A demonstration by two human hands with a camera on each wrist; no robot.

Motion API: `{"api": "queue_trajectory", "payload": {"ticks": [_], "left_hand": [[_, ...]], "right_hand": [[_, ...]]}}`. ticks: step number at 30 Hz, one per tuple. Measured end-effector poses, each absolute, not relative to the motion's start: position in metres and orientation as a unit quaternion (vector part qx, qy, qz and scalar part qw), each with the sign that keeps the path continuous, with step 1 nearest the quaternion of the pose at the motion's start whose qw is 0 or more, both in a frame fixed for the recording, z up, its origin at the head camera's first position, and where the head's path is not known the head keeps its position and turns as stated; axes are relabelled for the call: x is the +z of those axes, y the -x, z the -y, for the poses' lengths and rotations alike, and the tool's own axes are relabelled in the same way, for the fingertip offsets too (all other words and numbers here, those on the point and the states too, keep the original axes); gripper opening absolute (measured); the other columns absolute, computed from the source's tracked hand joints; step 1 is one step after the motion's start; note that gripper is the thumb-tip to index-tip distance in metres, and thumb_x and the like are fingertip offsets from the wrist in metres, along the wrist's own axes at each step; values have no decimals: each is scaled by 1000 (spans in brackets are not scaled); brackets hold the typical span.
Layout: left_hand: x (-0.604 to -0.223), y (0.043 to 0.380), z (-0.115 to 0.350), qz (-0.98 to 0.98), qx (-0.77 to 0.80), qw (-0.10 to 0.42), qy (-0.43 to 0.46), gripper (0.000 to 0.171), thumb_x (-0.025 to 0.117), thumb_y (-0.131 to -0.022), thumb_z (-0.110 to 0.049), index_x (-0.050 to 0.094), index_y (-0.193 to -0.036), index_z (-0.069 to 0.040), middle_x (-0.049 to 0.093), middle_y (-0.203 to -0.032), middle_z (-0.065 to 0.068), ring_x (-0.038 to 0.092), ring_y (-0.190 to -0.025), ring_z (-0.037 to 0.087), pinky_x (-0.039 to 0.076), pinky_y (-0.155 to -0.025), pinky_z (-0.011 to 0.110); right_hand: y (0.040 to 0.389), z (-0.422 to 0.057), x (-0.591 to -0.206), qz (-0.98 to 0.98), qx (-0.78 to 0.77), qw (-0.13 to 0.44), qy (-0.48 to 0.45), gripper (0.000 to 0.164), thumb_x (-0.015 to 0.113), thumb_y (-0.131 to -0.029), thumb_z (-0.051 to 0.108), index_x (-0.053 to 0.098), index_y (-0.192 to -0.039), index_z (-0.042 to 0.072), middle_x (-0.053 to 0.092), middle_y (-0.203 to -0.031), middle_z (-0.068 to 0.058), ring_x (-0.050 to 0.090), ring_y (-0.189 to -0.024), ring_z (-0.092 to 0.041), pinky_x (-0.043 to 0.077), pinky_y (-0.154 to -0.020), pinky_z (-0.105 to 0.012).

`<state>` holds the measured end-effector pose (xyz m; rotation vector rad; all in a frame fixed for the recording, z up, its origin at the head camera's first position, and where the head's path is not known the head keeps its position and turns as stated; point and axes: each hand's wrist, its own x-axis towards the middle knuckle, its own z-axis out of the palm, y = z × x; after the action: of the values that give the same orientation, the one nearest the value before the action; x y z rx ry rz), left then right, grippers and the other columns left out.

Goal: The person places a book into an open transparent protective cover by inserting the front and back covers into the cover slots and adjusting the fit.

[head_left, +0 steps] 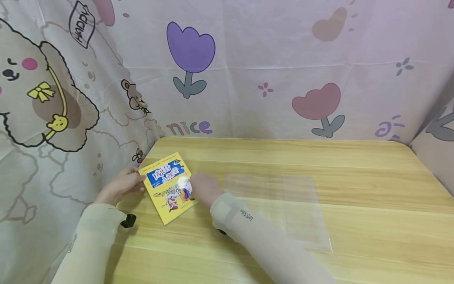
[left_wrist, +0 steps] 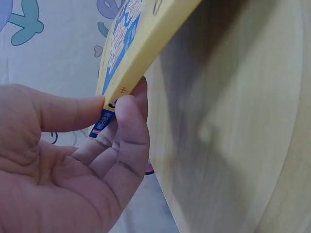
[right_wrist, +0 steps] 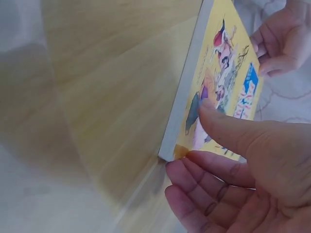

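Note:
A yellow book [head_left: 169, 189] with a blue title panel and cartoon figures is tilted over the left part of the table, cover up. My left hand [head_left: 122, 185] pinches its spine side; in the left wrist view the thumb lies on the cover and curled fingers reach beneath the spine [left_wrist: 127, 80]. On the opposite side, my right hand [head_left: 205, 187] holds the book by the page edge. The right wrist view shows that thumb [right_wrist: 228, 127] on the cover and the fingers bent at the edge, near a corner. The fingertips under the book are hidden.
Right of the book, a clear plastic sheet [head_left: 305, 213] lies flat on the wooden table [head_left: 383, 221]. Patterned cloth [head_left: 248, 98] hangs behind the table and along its left and right sides, close to my left hand.

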<state>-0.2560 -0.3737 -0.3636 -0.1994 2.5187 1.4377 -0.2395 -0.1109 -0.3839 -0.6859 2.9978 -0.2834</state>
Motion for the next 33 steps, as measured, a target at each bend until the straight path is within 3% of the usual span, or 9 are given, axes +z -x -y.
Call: {"api": "queue_trajectory", "payload": {"ticks": [8,16,23,33], "left_hand": [[-359,255,379,-857,507,93,21,22,45,-99,-4,35,-116,5,57,-99,17,59,-78,21,54,-71,33],[-351,251,380,-836,542,89,8,22,46,-100,-3,34,-117,0,59,-99,14,59,-77,16,54,-68,28],[-351,248,382,-823,562,82,-2,20,47,-100,-3,35,-116,0,63,-98,10,60,-77,14,53,-68,28],[-351,248,382,-818,572,68,-3,21,47,-101,-4,35,-118,0,64,-98,8,63,-77,16,55,-68,29]], "right_hand": [[243,104,-383,-968,-140,15,207,26,74,-83,38,70,-92,13,56,-68,5,50,-59,-10,41,-46,-22],[246,103,-383,-964,-172,70,191,27,69,-87,38,70,-96,13,56,-70,4,51,-60,-10,40,-49,-20],[249,99,-381,-956,-205,86,189,18,68,-90,31,64,-83,15,55,-70,4,50,-61,-11,41,-50,-22],[251,96,-381,-955,-203,94,196,21,65,-92,34,64,-94,13,56,-76,3,50,-64,-11,42,-55,-22]]}}
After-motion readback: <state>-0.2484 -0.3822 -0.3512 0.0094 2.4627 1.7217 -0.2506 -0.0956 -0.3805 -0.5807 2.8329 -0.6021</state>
